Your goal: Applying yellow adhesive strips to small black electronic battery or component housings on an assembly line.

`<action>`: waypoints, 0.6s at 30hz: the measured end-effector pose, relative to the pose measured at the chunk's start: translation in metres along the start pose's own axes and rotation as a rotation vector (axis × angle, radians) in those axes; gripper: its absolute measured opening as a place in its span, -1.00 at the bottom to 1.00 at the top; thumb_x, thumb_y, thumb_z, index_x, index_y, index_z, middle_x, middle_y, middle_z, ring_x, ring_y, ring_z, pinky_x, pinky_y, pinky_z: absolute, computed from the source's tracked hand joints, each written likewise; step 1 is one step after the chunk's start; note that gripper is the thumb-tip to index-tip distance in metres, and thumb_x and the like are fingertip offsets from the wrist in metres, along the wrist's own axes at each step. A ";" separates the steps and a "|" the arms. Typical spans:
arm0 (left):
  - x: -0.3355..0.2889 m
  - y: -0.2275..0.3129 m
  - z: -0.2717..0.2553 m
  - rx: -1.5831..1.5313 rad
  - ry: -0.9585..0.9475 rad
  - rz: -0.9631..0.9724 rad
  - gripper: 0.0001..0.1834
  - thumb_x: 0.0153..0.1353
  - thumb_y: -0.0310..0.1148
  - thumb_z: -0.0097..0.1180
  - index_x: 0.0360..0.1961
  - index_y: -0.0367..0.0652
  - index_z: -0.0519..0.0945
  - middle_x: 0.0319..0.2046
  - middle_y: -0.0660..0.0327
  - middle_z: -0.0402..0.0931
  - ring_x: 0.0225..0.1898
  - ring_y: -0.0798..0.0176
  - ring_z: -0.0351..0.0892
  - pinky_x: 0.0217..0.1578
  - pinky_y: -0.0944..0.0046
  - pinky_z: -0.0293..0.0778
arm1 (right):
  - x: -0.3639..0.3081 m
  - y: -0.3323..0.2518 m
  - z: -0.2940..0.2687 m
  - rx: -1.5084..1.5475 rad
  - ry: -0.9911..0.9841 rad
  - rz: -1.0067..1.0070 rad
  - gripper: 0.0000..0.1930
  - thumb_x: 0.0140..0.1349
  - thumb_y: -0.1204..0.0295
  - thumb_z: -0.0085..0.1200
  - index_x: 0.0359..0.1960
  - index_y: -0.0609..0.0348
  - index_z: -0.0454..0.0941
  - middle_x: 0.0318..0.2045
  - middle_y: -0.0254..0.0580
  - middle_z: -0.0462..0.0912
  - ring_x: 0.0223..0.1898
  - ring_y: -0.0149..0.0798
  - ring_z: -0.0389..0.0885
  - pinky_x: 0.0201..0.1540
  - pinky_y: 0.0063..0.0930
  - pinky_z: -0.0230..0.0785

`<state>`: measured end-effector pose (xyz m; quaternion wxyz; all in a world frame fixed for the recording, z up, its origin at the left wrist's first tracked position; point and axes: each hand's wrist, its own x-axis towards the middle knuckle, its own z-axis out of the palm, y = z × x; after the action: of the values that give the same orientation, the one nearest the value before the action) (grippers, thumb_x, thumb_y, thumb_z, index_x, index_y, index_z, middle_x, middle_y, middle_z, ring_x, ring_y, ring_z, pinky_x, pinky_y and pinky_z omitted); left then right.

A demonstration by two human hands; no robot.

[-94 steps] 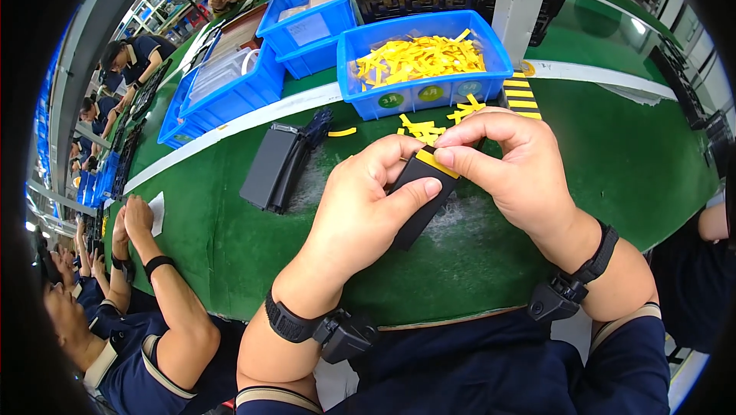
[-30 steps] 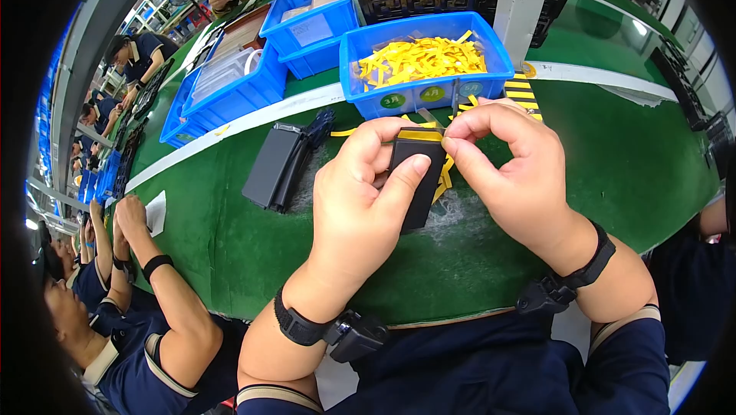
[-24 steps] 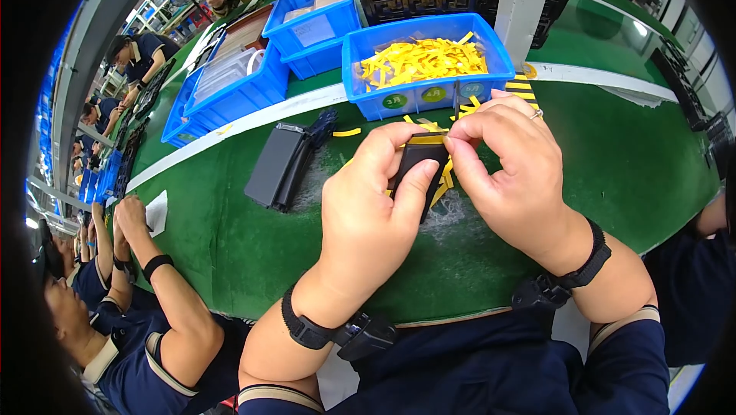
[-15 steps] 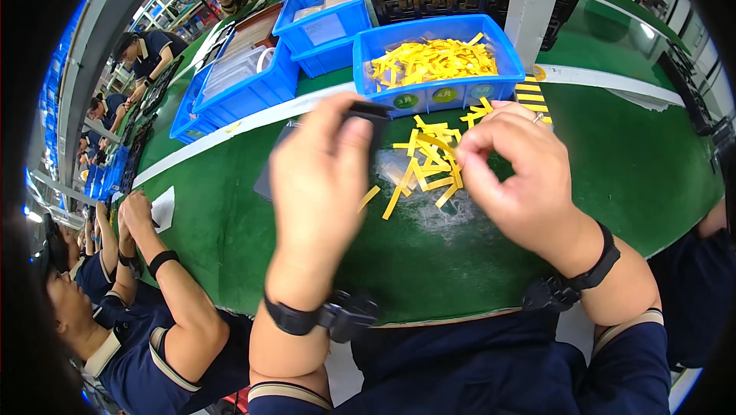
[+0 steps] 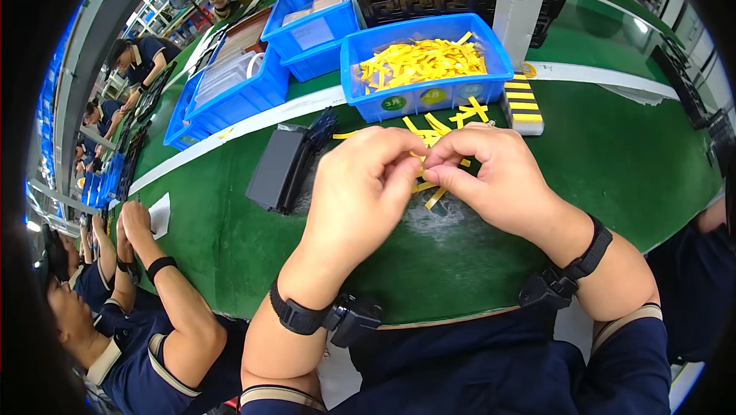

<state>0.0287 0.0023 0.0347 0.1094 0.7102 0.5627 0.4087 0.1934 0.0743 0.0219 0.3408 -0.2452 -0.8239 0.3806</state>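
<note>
My left hand [image 5: 359, 189] and my right hand [image 5: 491, 173] meet fingertip to fingertip above the middle of the green table. Both are pinched closed on a thin yellow strip [image 5: 418, 156], mostly hidden by the fingers. Under and beyond them lies a loose heap of yellow strips [image 5: 431, 125]. Left of my left hand, a black flat rectangular piece [image 5: 277, 168] rests on the table, with dark crinkled material [image 5: 322, 125] at its upper right.
A blue bin [image 5: 425, 97] full of yellow strips stands beyond my hands, beside a yellow-and-black striped block [image 5: 524, 112]. More blue bins [image 5: 257, 100] stand at far left. A grey post [image 5: 523, 4] rises behind. A co-worker [image 5: 165, 300] sits at my left.
My left hand has put down the black piece at the left and moved over to my right hand. The right hand, with its yellow strip, has shifted slightly left.
</note>
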 end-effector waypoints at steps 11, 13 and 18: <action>-0.001 -0.024 0.011 0.443 -0.034 -0.138 -0.83 -0.07 -0.54 0.16 -0.37 -0.27 0.52 -0.39 0.05 0.44 -0.32 0.00 0.49 -0.28 0.16 0.43 | 0.012 0.001 -0.043 -0.098 0.177 0.046 -0.86 0.02 0.45 0.14 -0.42 0.29 0.58 -0.50 -0.15 0.61 -0.43 -0.28 0.59 -0.33 -0.44 0.41; 0.001 -0.021 0.009 0.383 -0.064 -0.068 -0.81 -0.06 -0.55 0.15 -0.35 -0.29 0.51 -0.35 0.02 0.46 -0.25 -0.05 0.48 -0.20 0.13 0.42 | 0.015 0.001 -0.063 -0.123 0.183 0.036 -0.87 0.05 0.48 0.13 -0.39 0.29 0.59 -0.47 -0.19 0.62 -0.41 -0.40 0.57 -0.32 -0.52 0.40; -0.005 -0.024 -0.002 0.429 -0.284 -0.061 -0.57 -0.12 -0.58 0.16 -0.12 -0.31 0.49 -0.07 0.00 0.43 -0.01 -0.09 0.38 0.03 0.12 0.32 | 0.007 0.011 -0.134 -0.360 0.204 0.020 -0.82 0.04 0.39 0.14 -0.38 0.25 0.60 -0.50 -0.14 0.60 -0.42 -0.29 0.59 -0.31 -0.48 0.41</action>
<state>0.0098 0.0058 0.0190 0.0465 0.7500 0.6368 0.1727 0.2907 0.1470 0.0800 0.3693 -0.3475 -0.8375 0.2037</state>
